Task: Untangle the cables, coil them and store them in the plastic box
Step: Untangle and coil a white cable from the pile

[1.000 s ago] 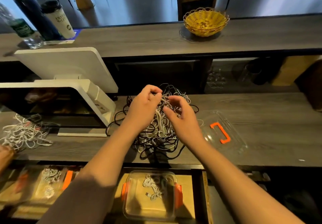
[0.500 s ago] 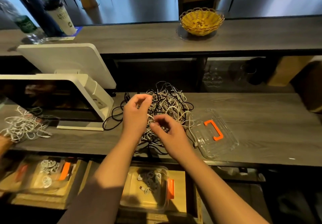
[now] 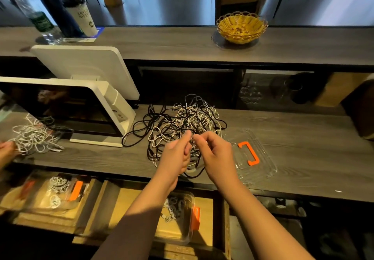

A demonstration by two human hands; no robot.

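Both forearms reach forward over counter edge. Left hand and right hand raised close together above near side of cable tangle, fingers curled, each pinching thin strand from pile. Tangle of black and white cables sits mid-counter, just left of clear lid with orange handle. Plastic box in open drawer below, holds some cables. Cup on upper shelf has writing, unreadable.

Both hands, left and right, pinching strands over tangled cables; clear lid just right.
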